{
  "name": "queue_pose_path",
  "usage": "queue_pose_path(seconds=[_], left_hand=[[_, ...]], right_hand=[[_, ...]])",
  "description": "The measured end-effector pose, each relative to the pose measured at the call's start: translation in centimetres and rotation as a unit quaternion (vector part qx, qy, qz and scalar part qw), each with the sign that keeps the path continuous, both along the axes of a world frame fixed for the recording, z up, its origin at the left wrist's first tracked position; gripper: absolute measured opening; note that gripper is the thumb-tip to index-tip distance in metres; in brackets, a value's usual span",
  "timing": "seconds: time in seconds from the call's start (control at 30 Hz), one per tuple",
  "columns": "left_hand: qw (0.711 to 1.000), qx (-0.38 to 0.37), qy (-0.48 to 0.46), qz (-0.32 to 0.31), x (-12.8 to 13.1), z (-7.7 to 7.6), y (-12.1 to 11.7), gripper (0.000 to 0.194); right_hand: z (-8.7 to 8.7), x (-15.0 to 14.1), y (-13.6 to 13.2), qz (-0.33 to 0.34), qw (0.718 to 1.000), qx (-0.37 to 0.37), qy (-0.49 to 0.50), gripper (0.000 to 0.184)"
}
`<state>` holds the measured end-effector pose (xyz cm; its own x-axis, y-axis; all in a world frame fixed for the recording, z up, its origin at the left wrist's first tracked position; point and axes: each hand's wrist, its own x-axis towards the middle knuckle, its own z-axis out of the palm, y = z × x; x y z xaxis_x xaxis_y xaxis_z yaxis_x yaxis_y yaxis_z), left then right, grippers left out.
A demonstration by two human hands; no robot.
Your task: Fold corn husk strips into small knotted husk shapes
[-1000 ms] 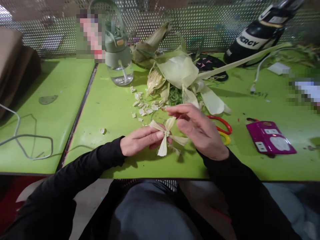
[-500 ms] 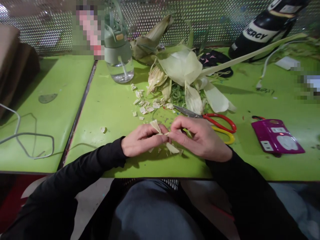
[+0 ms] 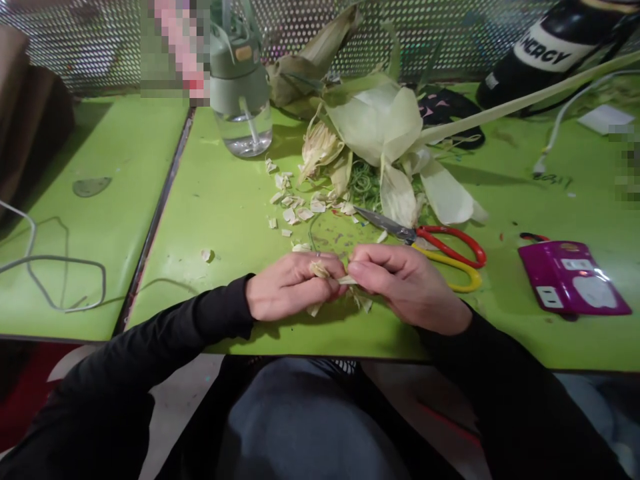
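Note:
A small pale corn-husk bundle (image 3: 345, 281) is pinched between both hands above the near edge of the green table (image 3: 225, 220). My left hand (image 3: 290, 285) is closed on its left part, fingers curled over the strips. My right hand (image 3: 407, 285) is closed on its right part, thumb and forefinger pressed on a strip. Husk ends stick out below the fingers. Most of the bundle is hidden inside the hands. Scissors (image 3: 440, 250) with red and yellow handles lie just beyond my right hand.
A heap of corn husks (image 3: 380, 127) and cut scraps (image 3: 295, 207) lies behind the hands. A clear bottle with a green lid (image 3: 240, 87) stands at the back. A magenta power strip (image 3: 573, 277) lies right. A grey cable (image 3: 55, 267) loops on the left table.
My right hand came down from above and closed on the husk bundle. The spread strips are now folded in between both hands, and the hands have drawn close together.

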<state>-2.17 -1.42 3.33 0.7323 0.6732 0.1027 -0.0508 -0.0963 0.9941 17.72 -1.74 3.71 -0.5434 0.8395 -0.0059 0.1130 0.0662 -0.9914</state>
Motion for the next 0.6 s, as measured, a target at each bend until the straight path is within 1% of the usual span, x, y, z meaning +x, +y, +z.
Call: queue_pose_path(seconds=[0.07,0.13,0.2,0.27,0.33,0.4,0.47,0.53,0.6], left_hand=[[0.998,-0.067,-0.004,0.006,0.1,-0.4,0.1,0.019],[0.990,-0.133,-0.044,0.014,0.2,-1.0,0.4,0.021],[0.974,-0.193,-0.115,0.021,0.2,-1.5,0.8,0.024],[0.961,-0.227,-0.155,0.026,0.1,-1.9,1.3,0.023],[0.958,-0.233,-0.161,0.048,-0.1,-2.1,1.6,0.021],[0.961,-0.218,-0.156,0.069,-0.3,-2.1,1.8,0.019],[0.967,-0.198,-0.143,0.076,-0.4,-2.1,1.9,0.022],[0.972,-0.186,-0.119,0.080,-0.4,-2.3,2.1,0.025],[0.975,-0.179,-0.100,0.087,-0.2,-2.6,2.2,0.025]], right_hand=[[0.0,0.1,0.4,-0.007,1.000,-0.008,-0.006,0.043],[-0.1,0.2,0.9,-0.029,0.999,-0.018,0.004,0.044],[-0.3,0.3,1.5,-0.075,0.996,-0.022,0.031,0.042],[-0.6,0.4,1.9,-0.136,0.989,0.006,0.052,0.036],[-0.7,0.5,2.1,-0.178,0.981,0.070,0.039,0.023],[-0.7,0.5,2.2,-0.179,0.974,0.142,-0.007,0.013],[-0.7,0.6,2.2,-0.147,0.968,0.193,-0.057,0.016],[-0.8,0.5,2.2,-0.114,0.965,0.220,-0.083,0.022],[-1.1,0.5,2.2,-0.101,0.962,0.236,-0.091,0.025]])
